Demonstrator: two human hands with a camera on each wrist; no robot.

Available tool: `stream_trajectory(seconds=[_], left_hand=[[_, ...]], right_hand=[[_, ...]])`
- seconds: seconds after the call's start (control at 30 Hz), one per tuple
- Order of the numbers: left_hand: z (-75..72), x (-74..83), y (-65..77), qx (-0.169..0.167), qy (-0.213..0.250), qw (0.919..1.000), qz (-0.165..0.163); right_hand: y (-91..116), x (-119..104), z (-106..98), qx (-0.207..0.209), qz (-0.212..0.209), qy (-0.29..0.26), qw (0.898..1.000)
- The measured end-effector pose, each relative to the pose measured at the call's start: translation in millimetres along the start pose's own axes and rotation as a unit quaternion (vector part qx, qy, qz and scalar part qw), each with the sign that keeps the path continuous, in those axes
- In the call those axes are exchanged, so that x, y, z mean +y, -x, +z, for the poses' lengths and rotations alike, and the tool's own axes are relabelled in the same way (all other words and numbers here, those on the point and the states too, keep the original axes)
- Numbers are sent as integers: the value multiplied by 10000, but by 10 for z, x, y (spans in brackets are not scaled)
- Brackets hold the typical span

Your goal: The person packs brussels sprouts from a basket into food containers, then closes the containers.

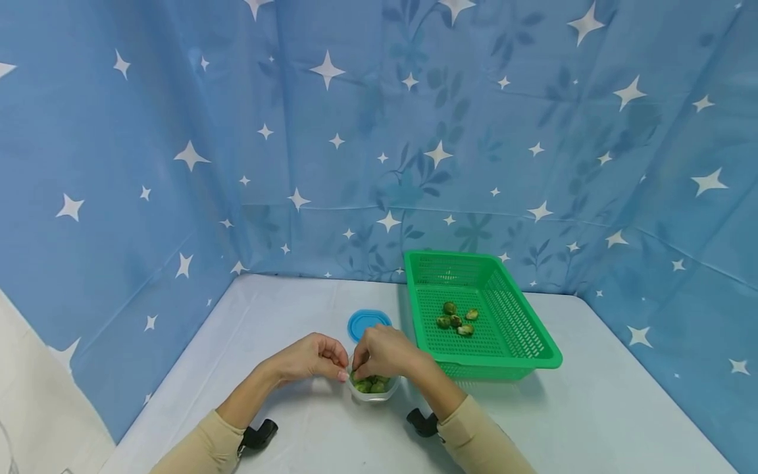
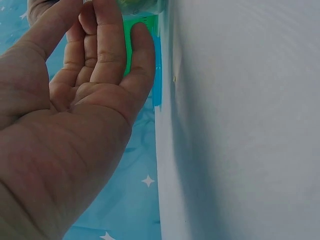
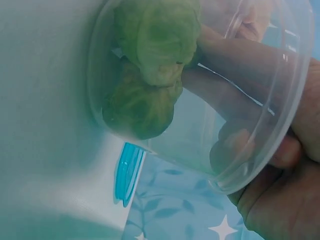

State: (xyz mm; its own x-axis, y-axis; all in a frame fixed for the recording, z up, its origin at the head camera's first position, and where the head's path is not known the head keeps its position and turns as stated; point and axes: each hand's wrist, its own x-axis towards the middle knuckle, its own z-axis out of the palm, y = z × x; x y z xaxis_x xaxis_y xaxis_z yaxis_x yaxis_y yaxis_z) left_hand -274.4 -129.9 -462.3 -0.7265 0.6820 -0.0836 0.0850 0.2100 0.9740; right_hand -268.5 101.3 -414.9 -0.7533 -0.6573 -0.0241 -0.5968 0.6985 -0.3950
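A clear plastic container [image 3: 210,165] with several green Brussels sprouts [image 1: 378,387] in it stands on the table. My right hand [image 1: 385,350] reaches down over its rim, its fingertips pinching a sprout among the others; the pinched sprout is mostly hidden. In the right wrist view, two sprouts [image 3: 140,112] show through the near wall. My left hand [image 1: 314,359] is at the container's left side, fingers loosely bent and nothing held in the palm. Whether its thumb touches the rim is hard to tell. A round blue lid [image 1: 368,322] lies behind the container.
To the right stands a green perforated basket [image 1: 515,309] with several Brussels sprouts [image 1: 456,320] on its floor. A white cloth [image 1: 278,303] covers the table. Blue star-patterned curtains [image 1: 355,164] hang behind and at both sides.
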Motion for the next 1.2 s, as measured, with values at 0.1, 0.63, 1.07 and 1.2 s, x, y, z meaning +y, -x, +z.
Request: stream_trajectory(seconds=[0.1,0.63,1.07,1.2], left_hand=[[-5,-2,11,-11,43,10000,-2],[15,6,-13,6,279,9995,-120],[17,-30,7,114,274,9995,-105],[22,-35,0,97,335,9994,-81]], right_hand=[[0,1,-8,-25,-77,-30,10000],[435,-178,-795,1119,-813,-320,9899],[492,133,-1463,1957,-278,-243,9800],[463,413,-1507,2050,-25,-417,9779]])
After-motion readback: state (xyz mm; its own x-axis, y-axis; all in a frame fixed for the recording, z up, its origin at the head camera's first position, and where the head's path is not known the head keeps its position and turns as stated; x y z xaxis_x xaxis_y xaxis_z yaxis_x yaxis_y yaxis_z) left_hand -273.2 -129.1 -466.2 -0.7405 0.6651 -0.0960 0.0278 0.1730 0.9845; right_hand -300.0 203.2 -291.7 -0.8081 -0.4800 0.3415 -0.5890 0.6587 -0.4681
